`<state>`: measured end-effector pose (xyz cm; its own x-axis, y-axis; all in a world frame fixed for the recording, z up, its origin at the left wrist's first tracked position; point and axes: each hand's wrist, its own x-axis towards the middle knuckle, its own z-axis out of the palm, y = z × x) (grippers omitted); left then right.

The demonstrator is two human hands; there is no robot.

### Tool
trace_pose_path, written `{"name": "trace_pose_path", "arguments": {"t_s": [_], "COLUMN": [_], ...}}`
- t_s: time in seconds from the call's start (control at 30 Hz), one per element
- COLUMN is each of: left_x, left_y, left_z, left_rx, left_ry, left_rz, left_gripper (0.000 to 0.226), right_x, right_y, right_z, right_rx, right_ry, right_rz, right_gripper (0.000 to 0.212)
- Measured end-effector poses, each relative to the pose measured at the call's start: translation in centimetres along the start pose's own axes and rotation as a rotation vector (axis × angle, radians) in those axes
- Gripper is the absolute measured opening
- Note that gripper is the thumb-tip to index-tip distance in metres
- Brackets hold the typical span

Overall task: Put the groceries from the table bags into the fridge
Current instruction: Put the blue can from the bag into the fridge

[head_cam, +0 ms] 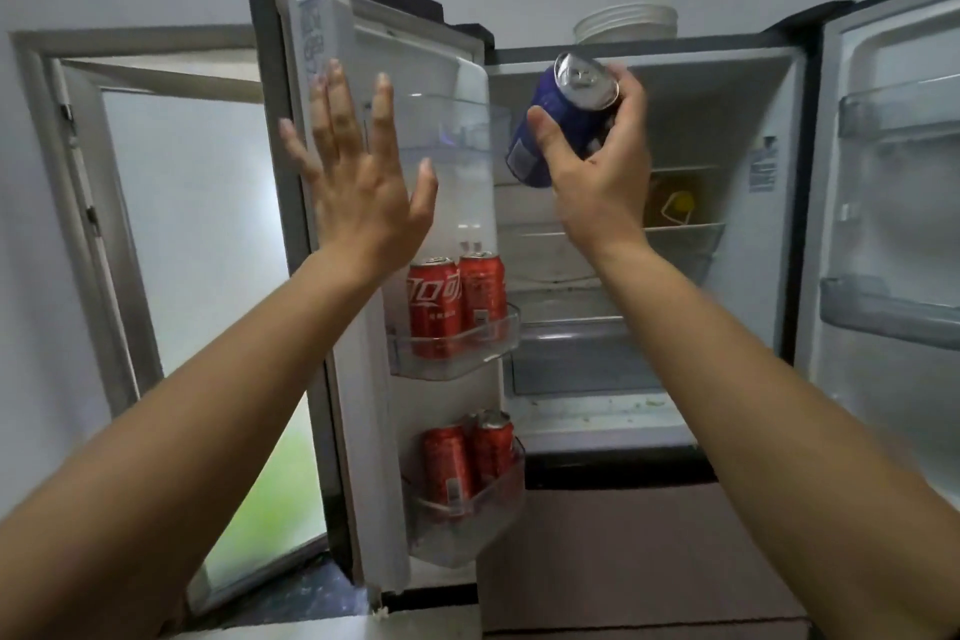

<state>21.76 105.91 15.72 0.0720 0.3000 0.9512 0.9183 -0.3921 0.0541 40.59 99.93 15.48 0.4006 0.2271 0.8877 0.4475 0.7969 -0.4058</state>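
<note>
My right hand [597, 172] grips a blue drink can [558, 120], tilted with its silver top toward me, in front of the open fridge's [748, 83] upper compartment, beside the left door's top shelf [457, 130]. Fingers straight and spread, my left hand [358, 172] is raised flat before the inside of the left fridge door [374, 379]. Red cola cans [454, 304] stand in the door's middle shelf, and more red cans [467, 460] fill the lower shelf.
The right fridge door [893, 224] stands open with bare-looking shelves. A yellow item [675, 205] lies on an inner shelf. White bowls [626, 21] are stacked on top of the fridge. An open window [171, 250] is on the left.
</note>
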Motion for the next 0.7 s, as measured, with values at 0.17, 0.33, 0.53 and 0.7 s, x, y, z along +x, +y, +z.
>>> {"name": "trace_pose_path", "arguments": {"t_s": [0.17, 0.33, 0.53, 0.7], "left_x": [0.5, -0.4, 0.3, 0.4], "left_y": [-0.7, -1.1, -1.9, -2.0], "left_z": [3.3, 4.4, 5.2, 5.4], "left_rx": [0.036, -0.017, -0.028, -0.064], "left_ry": [0.047, 0.150, 0.212, 0.242], "left_rz": [-0.116, -0.088, -0.092, -0.080], "left_gripper": [0.078, 0.089, 0.085, 0.084], "right_x": [7.6, 12.5, 15.7, 16.1], "right_y": [2.9, 3.4, 3.8, 2.8], "right_z": [3.9, 7.1, 10.0, 11.4], "right_rx": [0.029, -0.154, -0.286, -0.276], "right_ry": [0.026, -0.314, -0.857, -1.034], "right_rz": [-0.224, -0.329, -0.201, -0.084], "right_gripper": [0.075, 0.071, 0.062, 0.067]}}
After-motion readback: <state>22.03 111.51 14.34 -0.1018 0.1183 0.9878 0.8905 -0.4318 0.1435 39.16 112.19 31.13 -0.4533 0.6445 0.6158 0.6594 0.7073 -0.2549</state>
